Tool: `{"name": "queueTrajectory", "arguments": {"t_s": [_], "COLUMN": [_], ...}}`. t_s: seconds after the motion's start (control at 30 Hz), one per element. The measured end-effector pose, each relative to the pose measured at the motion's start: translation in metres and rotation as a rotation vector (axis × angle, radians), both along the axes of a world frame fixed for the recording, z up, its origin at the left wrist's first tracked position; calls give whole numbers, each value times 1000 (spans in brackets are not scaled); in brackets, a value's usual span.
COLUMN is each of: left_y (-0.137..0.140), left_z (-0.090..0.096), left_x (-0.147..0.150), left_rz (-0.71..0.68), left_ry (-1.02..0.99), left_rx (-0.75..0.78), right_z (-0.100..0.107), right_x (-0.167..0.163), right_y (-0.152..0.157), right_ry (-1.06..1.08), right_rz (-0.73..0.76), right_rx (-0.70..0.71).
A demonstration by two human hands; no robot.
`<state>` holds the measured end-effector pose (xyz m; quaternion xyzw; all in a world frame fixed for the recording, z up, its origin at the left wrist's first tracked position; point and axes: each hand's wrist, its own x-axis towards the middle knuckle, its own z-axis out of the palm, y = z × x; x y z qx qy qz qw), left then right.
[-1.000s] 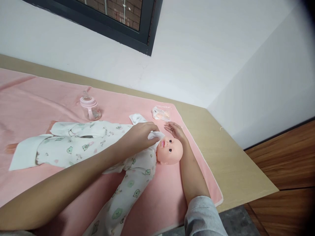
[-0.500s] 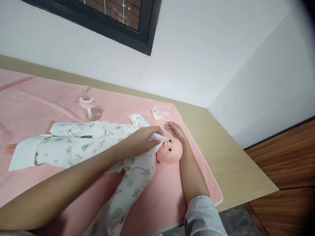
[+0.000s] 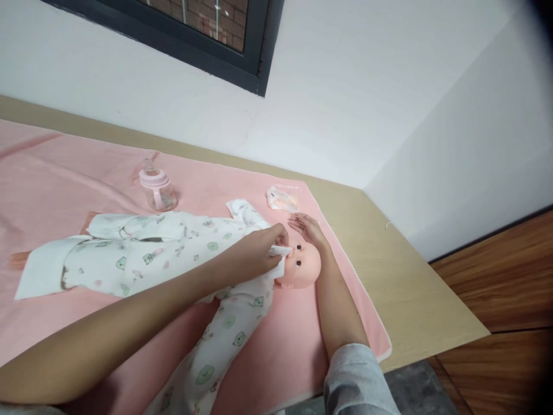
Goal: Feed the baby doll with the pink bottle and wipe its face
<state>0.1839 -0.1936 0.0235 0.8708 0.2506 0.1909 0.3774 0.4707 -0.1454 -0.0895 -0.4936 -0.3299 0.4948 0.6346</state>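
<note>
A baby doll (image 3: pixel 309 268) in white patterned clothes (image 3: pixel 168 253) lies on its back, head to the right. My left hand (image 3: pixel 259 253) reaches across its chest, with fingers pinched on a white tissue (image 3: pixel 280 251) against the doll's mouth and chin. Part of the tissue is hidden under the fingers. Beyond the top of the doll's head, my right forearm lies close along it. My right hand (image 3: pixel 307 229) is open at the far side of the head, fingers stretched out and holding nothing.
A pink-lidded baby bottle (image 3: pixel 158 190) stands on the pink blanket (image 3: pixel 99 173) beyond the doll's legs. Near my right fingertips lies a small clear plastic packet (image 3: pixel 283 199). The wooden table (image 3: pixel 401 300) ends at the right, with a white wall and dark-framed window (image 3: pixel 254 75) behind.
My left hand has shifted slightly at the doll's mouth, and the tissue sits lower and flatter over the chin. My right hand has stayed in place.
</note>
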Motion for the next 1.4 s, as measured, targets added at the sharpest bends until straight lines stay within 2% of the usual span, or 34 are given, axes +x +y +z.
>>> {"name": "queueTrajectory", "arguments": {"t_s": [0.17,0.5,0.87,1.4], "left_y": [-1,-4,-1,5], "left_z": [-7,-5,-8,-1], "left_x": [2,5,7,6], "left_rz": [-21,-47,-11,74], "left_ry": [-31,-36,6,0], "left_rx": [44,81,119,178], "right_z": [0,2,0,-1], "right_x": [0,-1,0,1], "right_y": [0,0,2,2], "right_ry": [-3,0,-11,7], "right_rz": [-4,-13,-6,-7], "right_rx": [-4,-8,-2,-4]}}
